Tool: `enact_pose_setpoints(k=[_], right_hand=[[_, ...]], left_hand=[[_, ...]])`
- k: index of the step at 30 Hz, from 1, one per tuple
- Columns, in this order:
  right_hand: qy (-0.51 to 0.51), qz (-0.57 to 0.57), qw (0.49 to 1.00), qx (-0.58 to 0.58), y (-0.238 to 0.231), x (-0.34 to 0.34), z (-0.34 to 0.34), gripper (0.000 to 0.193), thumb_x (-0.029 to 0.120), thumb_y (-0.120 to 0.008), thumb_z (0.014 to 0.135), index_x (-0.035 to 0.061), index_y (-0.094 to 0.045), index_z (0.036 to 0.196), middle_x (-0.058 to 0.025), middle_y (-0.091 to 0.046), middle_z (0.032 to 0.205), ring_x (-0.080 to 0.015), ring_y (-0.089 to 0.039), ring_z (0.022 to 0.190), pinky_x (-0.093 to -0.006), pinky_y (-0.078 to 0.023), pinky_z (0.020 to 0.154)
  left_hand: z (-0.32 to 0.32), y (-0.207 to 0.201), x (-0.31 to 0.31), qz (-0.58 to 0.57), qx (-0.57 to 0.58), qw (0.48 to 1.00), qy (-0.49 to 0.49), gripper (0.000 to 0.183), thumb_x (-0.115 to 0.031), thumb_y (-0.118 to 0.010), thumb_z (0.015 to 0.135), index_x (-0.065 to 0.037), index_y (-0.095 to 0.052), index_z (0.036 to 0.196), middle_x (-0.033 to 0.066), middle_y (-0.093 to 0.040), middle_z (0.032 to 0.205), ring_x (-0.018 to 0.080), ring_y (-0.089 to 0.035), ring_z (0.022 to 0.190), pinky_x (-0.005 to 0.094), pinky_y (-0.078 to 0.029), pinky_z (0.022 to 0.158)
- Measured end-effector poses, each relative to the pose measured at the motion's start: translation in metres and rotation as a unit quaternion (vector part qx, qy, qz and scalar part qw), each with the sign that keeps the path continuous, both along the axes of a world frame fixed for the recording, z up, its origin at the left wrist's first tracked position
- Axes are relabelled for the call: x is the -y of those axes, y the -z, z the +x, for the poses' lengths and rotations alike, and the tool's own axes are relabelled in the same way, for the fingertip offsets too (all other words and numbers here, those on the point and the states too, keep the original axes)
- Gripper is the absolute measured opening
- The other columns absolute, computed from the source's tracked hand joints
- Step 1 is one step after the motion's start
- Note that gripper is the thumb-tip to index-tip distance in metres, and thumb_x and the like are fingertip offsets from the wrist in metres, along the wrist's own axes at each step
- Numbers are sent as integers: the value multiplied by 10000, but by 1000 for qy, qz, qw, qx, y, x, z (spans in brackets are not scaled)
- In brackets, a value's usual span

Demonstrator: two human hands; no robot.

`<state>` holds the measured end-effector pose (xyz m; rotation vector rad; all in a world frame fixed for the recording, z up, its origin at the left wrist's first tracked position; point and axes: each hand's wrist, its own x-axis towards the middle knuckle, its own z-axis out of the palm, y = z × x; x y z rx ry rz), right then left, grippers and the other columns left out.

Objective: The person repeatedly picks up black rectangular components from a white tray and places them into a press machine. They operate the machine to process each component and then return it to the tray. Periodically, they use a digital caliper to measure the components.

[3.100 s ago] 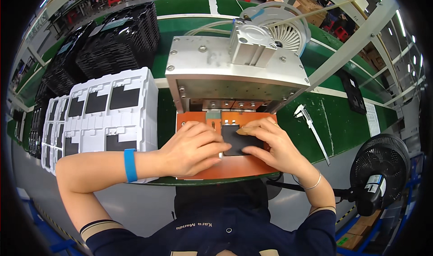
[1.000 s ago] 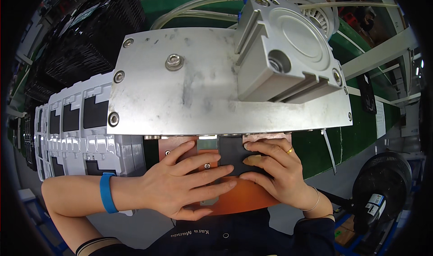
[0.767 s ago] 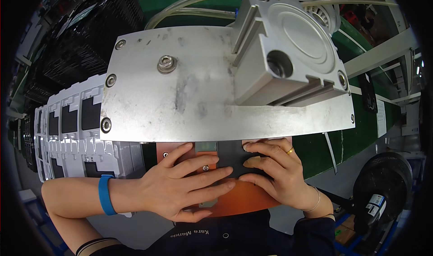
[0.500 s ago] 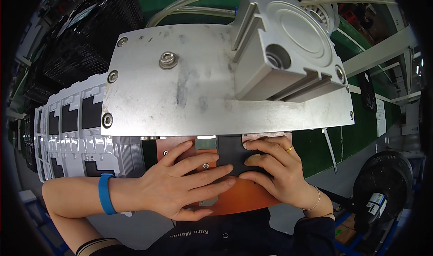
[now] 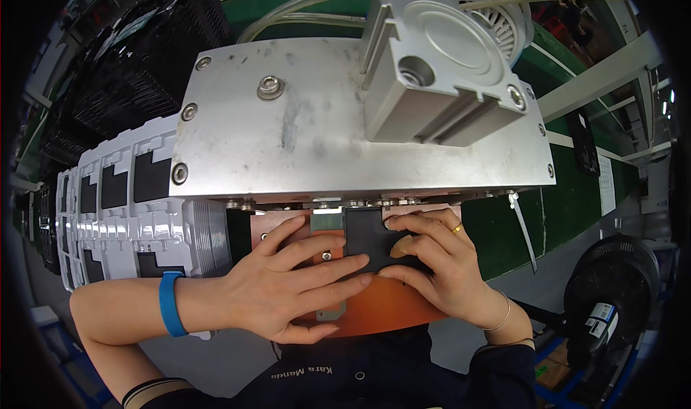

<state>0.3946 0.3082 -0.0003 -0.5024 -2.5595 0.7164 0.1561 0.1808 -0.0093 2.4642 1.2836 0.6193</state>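
A flat dark grey plate (image 5: 366, 235) lies on an orange-brown fixture (image 5: 392, 304), under the front edge of a metal press block (image 5: 317, 146). My left hand (image 5: 277, 290) is open. Its fingers are spread over the fixture's left part, with the longer fingertips on the plate's left edge. My right hand (image 5: 443, 261) grips the plate's right side with bent fingers, its thumb along the near edge. A tan cover sits on one right fingertip. Beside my left fingers are a green strip (image 5: 328, 222) and a screw (image 5: 327, 255). The plate's far end is hidden beneath the block.
White trays (image 5: 191, 229) holding dark pieces stand stacked at left, with black trays (image 5: 137, 70) behind them. A silver cylinder (image 5: 446, 70) tops the block. Clear hoses (image 5: 302, 13) run behind. A black fan (image 5: 612, 286) stands at right. A cable tie (image 5: 523, 232) hangs from the block.
The view has shifted slightly, so the block sits higher and its underside screws show. Both hands keep nearly the same places on the plate and fixture.
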Motion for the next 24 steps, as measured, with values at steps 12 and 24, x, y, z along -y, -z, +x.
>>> enact_pose_setpoints(k=[12, 24], right_hand=[[-22, -100, 994, 34, -21, -5, -2, 345, 68, -805, 715, 62, -580, 977, -100, -556, 1107, -310, -556, 1006, -396, -465, 886], [134, -590, 796, 1, -30, -38, 44, 285, -17, -792, 778, 93, -534, 832, -62, -705, 910, -100, -656, 732, -259, -555, 585]], left_hand=[[-2, -2, 2, 36, -28, 999, 24, 572, -412, -592, 828, -185, -598, 1353, 50, -500, 1471, 331, -439, 1299, 557, -236, 1142], [3, -7, 7, 83, -53, 995, 7, 562, -335, -616, 812, -166, -571, 1346, 138, -427, 1498, 378, -417, 1316, 564, -338, 1098]])
